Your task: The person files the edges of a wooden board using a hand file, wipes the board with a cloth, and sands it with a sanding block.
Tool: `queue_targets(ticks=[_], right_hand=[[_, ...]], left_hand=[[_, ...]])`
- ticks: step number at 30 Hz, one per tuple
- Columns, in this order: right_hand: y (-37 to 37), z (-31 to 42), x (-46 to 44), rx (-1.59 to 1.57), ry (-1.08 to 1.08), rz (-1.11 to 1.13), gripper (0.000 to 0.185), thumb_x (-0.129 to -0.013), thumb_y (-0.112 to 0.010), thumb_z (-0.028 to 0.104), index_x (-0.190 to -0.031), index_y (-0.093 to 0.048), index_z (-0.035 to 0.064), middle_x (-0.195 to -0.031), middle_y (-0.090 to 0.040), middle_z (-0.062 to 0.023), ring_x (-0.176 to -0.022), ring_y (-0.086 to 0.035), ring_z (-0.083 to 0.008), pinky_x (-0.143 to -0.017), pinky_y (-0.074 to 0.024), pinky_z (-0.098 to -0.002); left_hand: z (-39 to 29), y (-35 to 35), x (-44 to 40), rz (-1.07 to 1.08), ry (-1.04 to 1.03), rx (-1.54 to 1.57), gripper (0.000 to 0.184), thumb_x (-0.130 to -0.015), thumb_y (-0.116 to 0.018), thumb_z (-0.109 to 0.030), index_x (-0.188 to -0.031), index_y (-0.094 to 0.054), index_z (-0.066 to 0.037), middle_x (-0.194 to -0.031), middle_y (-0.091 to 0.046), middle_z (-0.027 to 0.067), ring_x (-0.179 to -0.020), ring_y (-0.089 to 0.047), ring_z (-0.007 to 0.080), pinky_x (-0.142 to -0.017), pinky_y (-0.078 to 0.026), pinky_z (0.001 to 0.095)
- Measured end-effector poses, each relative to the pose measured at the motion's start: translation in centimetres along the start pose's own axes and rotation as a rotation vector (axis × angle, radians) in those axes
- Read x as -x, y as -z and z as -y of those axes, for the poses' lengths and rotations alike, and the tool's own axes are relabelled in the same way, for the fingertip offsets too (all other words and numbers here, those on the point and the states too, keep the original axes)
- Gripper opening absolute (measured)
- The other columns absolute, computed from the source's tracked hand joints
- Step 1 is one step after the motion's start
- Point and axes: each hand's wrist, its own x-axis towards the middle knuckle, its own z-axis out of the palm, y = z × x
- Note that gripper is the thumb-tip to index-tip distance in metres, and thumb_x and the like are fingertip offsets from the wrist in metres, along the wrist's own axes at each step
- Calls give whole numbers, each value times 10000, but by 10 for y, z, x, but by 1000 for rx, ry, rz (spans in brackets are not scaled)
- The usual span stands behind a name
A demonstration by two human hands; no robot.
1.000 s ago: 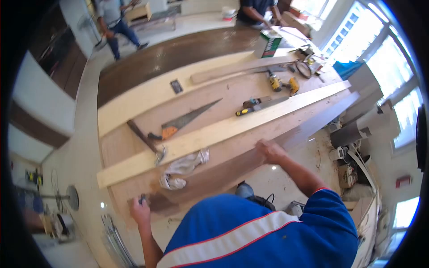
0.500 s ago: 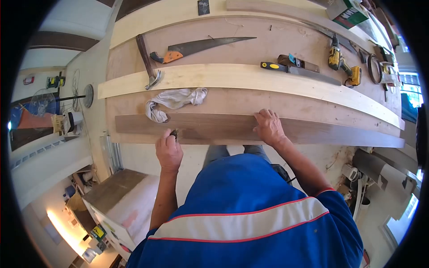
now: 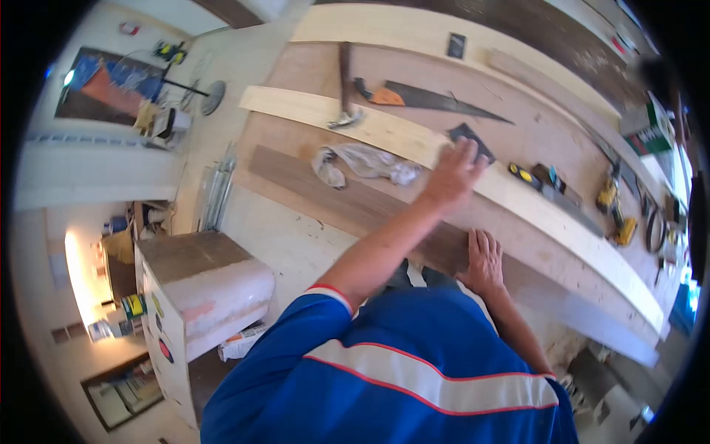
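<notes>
Head view: your left hand (image 3: 455, 175) is over a dark sheet (image 3: 466, 132), grip unclear; your right hand (image 3: 484, 260) lies flat on the brown board (image 3: 370, 206). Easing that press could let the board slide; overreaching beyond your left hand risks the saw (image 3: 433, 100).

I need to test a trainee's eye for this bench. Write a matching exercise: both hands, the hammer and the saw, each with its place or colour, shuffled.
Things
1. Left hand
2. Right hand
3. Hammer
4. Saw

Places and colours
A. head on the pale board
B. orange at the handle
C. over a dark piece
D. on the brown board

Pairs: 1-C; 2-D; 3-A; 4-B
</notes>
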Motion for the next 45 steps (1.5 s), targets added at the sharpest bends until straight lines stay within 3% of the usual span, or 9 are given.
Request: queue_targets(ticks=[2, 5, 11, 14, 17, 25, 31, 38, 45], right_hand=[[-5, -3, 1, -5, 24, 7, 1066, -589, -909, 282, -1474, -404, -33, -1421, -494, -196, -1327, -459, -384, -1125, -345, -546], [-8, -9, 0, -17, 41, 5, 1030, -588, -902, 285, -1454, -428, -10, -1388, -508, -192, -1297, -475, -389, -1094, -358, -551], [-9, -10, 0, -57, 100, -77, 960, -582, -905, 297, -1412, -492, 45, -1334, -525, -187, -1250, -502, -385, -1034, -388, -566], [-12, -10, 0, -81, 105, -96, 960, -549, -920, 304, -1384, -523, 40, -1346, -524, -187, -1264, -497, -394, -1046, -387, -572], [-4, -8, 6, -65, 95, -67, 917, -596, -917, 308, -1380, -529, 35, -1395, -508, -208, -1330, -465, -410, -1099, -359, -595], [12, -14, 29, -4, -11, -52, 993, -639, -915, 304, -1463, -449, 4, -1516, -434, -223, -1436, -379, -415, -1164, -308, -608], [19, -27, 50, 38, -175, 0, 998, -634, -915, 292, -1460, -442, -6, -1486, -466, -202, -1426, -393, -400, -1170, -305, -582], [15, -32, 55, -33, -92, -174, 830, -596, -864, 199, -1330, -533, -1, -1365, -530, -200, -1335, -480, -388, -1129, -363, -530], [5, -40, 65, -29, -111, -159, 753, -659, -809, 201, -1335, -540, 7, -1485, -482, -212, -1412, -432, -400, -1158, -339, -544]], left_hand=[[-10, -23, -3, 225, 50, -5, 658, -833, -748, -291, -1406, -550, -36, -1484, -452, 303, -1445, -363, 468, -1138, -339, 618], [-28, 0, 20, 220, -43, 148, 638, -863, -732, -323, -1388, -557, -4, -1472, -464, 279, -1404, -406, 440, -1141, -337, 580], [-37, 32, 106, 596, -91, 213, 599, -872, -727, -339, -1342, -578, 1, -1430, -521, 238, -1381, -445, 403, -1125, -367, 542], [-18, 35, 120, 543, -152, 188, 536, -866, -734, -324, -1278, -606, -7, -1358, -571, 220, -1304, -517, 385, -1072, -421, 515], [2, 46, 113, 570, 18, 304, 481, -856, -743, -309, -1216, -622, -15, -1243, -622, 198, -1180, -590, 369, -998, -476, 488], [120, 56, 52, -34, 306, -12, 261, -828, -702, -133, -1059, -660, -18, -998, -689, 169, -938, -666, 371, -831, -539, 483], [122, 41, 18, 74, 278, 72, 322, -827, -730, -173, -1096, -666, -7, -1023, -703, 182, -956, -685, 377, -842, -551, 475], [63, 4, 16, 291, 227, 250, 322, -841, -724, -160, -1123, -694, -9, -1079, -715, 211, -1008, -684, 389, -892, -553, 475], [72, 0, 18, 197, 153, 250, 330, -826, -717, -148, -1112, -681, 11, -1037, -711, 220, -967, -685, 398, -861, -557, 487]])
